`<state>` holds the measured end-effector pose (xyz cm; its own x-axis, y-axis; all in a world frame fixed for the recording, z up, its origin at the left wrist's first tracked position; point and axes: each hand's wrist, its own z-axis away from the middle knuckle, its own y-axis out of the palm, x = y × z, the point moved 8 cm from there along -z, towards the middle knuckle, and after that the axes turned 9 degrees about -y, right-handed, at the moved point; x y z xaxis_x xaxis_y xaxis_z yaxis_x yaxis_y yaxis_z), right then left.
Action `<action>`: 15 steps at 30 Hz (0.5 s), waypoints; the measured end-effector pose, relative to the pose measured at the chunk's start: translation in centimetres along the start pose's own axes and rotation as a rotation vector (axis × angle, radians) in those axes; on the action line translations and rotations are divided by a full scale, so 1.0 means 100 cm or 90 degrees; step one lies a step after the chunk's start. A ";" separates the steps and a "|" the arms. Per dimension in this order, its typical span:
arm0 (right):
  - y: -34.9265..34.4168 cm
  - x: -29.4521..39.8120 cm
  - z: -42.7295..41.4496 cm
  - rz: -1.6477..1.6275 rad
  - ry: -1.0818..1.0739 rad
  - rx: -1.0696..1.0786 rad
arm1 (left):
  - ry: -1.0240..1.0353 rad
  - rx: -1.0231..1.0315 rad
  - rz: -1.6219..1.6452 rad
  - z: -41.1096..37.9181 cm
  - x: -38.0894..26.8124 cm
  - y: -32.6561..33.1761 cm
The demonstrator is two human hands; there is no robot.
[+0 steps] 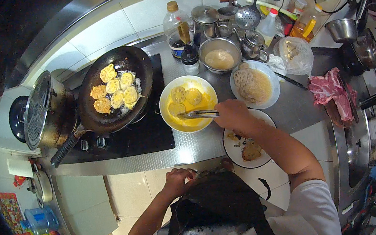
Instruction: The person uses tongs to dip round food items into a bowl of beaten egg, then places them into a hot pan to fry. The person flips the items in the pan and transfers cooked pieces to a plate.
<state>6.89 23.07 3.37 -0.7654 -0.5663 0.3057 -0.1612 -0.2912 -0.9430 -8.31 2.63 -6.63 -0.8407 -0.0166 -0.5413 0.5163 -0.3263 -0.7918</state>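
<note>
My right hand (232, 113) grips a pair of metal tongs (201, 114). Their tips reach into a white bowl (166, 118) of yellow beaten egg (191, 85), at the edge of a lotus root slice (177, 109). Two more slices lie in the egg, one a pierced lotus root slice (178, 94). My left hand (179, 181) is held low by my waist, its fingers bent; whether it holds anything is unclear. Under my right forearm sits a plate (229, 149) with browned fried pieces (250, 151). Several egg-coated slices (117, 99) fry in a dark wok (138, 63) at the left.
A pale blue plate (272, 70) holds crumb-coated lotus slices (245, 79). Behind the egg bowl stands a steel bowl (205, 45) near bottles. Raw meat (331, 93) lies at the right. The wok's handle (67, 147) juts over the counter's front edge, beside a lidded pot (62, 112).
</note>
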 end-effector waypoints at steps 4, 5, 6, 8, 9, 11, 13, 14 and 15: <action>0.005 -0.003 -0.006 -0.022 0.028 -0.008 | -0.018 0.001 -0.030 -0.002 -0.016 -0.015; 0.006 -0.003 -0.006 -0.021 0.033 -0.017 | -0.022 0.005 -0.034 -0.002 -0.016 -0.015; 0.005 -0.004 -0.005 -0.019 0.039 -0.026 | -0.024 0.012 -0.023 -0.002 -0.017 -0.015; 0.002 -0.004 -0.004 -0.002 0.050 -0.030 | -0.025 0.026 0.001 -0.003 -0.020 -0.015; 0.000 -0.004 -0.003 0.007 0.056 -0.032 | -0.029 0.034 -0.009 -0.003 -0.020 -0.014; -0.001 -0.006 -0.002 0.007 0.061 -0.046 | -0.034 0.051 -0.029 -0.004 -0.018 -0.010; -0.007 -0.002 0.000 -0.010 0.051 -0.053 | -0.066 0.035 -0.004 -0.010 -0.011 -0.013; -0.011 0.000 0.004 -0.028 0.041 -0.054 | -0.081 0.028 0.009 -0.013 -0.007 -0.015; -0.016 0.002 0.007 -0.045 0.032 -0.055 | -0.079 -0.028 0.034 -0.018 -0.005 -0.024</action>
<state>7.42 22.84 5.05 -0.7799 -0.5069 0.3672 -0.2676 -0.2602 -0.9277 -8.79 5.08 -4.95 -0.8244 -0.1511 -0.5455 0.5649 -0.2803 -0.7761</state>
